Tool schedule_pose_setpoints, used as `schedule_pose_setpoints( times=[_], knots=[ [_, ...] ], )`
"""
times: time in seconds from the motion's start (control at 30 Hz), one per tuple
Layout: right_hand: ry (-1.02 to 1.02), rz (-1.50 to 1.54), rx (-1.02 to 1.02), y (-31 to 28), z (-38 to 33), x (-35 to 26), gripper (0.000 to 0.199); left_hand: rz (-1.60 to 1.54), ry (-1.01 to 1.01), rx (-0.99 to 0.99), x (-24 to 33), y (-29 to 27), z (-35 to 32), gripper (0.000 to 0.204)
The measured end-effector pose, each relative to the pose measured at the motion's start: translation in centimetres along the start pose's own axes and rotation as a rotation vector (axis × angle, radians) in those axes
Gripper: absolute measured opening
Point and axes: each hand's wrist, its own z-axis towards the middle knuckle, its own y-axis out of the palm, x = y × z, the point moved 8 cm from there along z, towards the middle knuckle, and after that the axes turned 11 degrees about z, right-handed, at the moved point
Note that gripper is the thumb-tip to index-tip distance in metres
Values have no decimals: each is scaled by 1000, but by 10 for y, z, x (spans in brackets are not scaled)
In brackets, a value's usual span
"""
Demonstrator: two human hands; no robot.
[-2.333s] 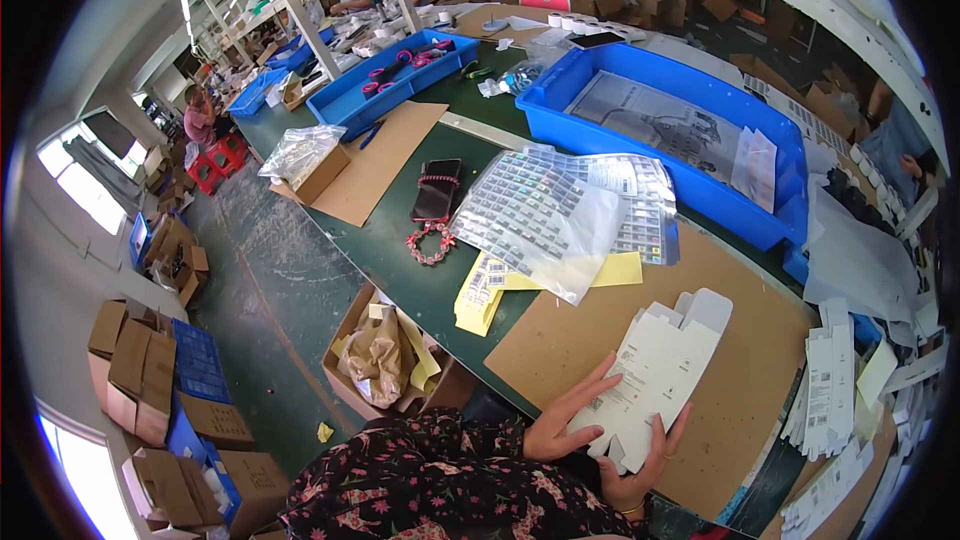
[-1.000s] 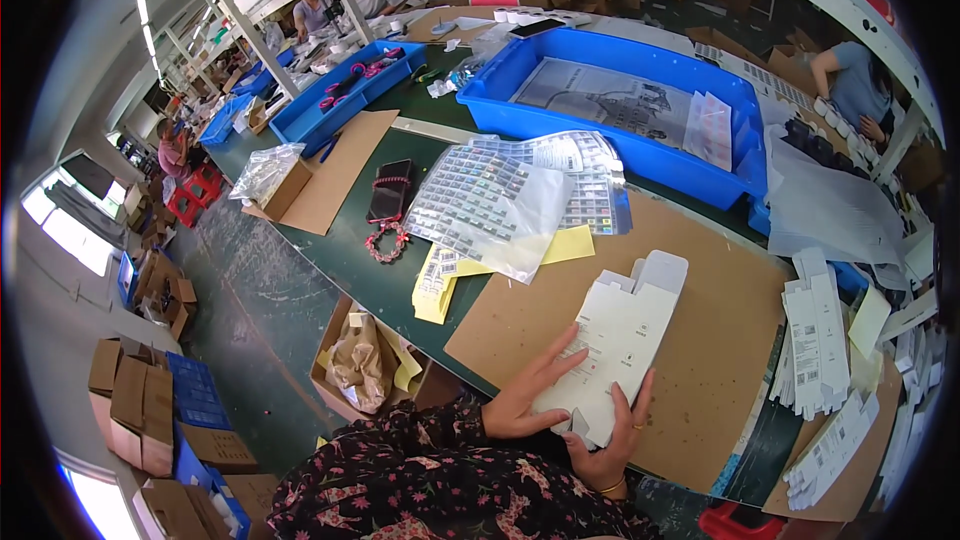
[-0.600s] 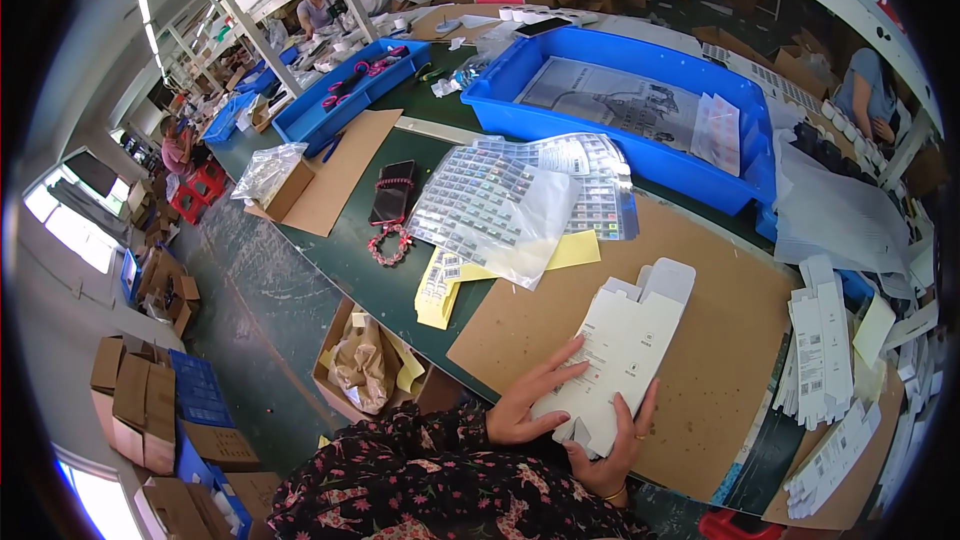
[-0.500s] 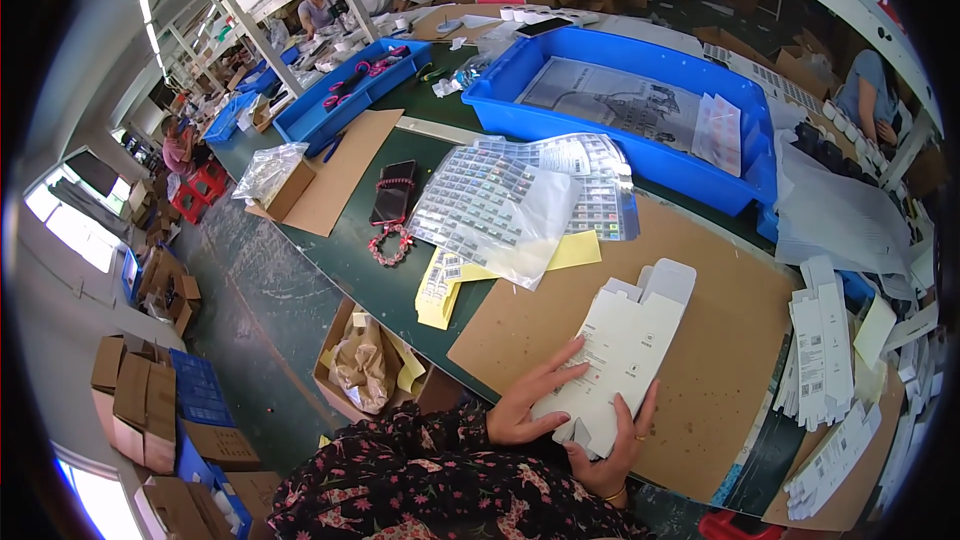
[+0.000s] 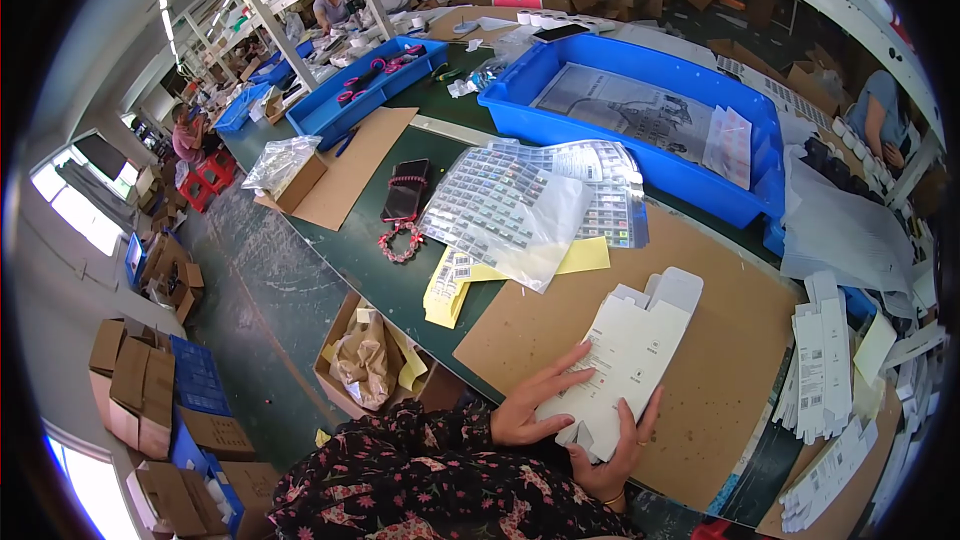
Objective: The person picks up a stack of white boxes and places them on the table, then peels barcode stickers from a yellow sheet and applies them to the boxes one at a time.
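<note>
A flattened white carton, with small print and end flaps, lies tilted on a brown cardboard sheet in front of me. Whether it is one or a stack, I cannot tell. My left hand rests on its left side, fingers stretched over the face and thumb near the bottom flaps. My right hand closes about its lower right corner, one finger on the face, another along the edge, thumb by the flaps. Beyond it lie yellow label strips and clear sticker sheets.
A large blue tray holds printed sheets. More flat white cartons pile up at the right. A phone and beaded bracelet sit left of the stickers. An open cardboard box stands below the table edge. People work farther off.
The whole view has shifted slightly as my head moved. Both hands stay at the same places on the white carton.
</note>
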Motion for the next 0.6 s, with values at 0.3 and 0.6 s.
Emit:
schedule_pose_setpoints(
  times=[0.3,0.6],
  knots=[
    [3,92,33,-3,-4,-3,95,-5,-16,52,0,2,-5,69],
    [5,52,-1,0,-5,0,99,-41,-60,71,-1,1,-8,75]
  ],
)
